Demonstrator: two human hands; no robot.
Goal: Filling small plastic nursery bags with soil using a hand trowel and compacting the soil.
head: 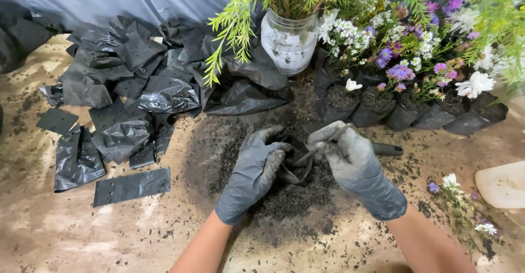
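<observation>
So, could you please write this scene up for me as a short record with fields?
Left hand: gloved left hand holds open a small black grow bag over the soil pile
Right hand: gloved right hand grips a dark-handled tool, tip in the bag
Left side: empty black bags, flat and crumpled
Back: glass jar of green fronds
Right: filled bags with flowers; loose flower stems
Surface: brown sheet, soil-strewn

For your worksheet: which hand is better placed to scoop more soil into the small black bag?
Right hand: it grips the trowel beside the soil pile, while the left hand holds the black bag open.
</observation>
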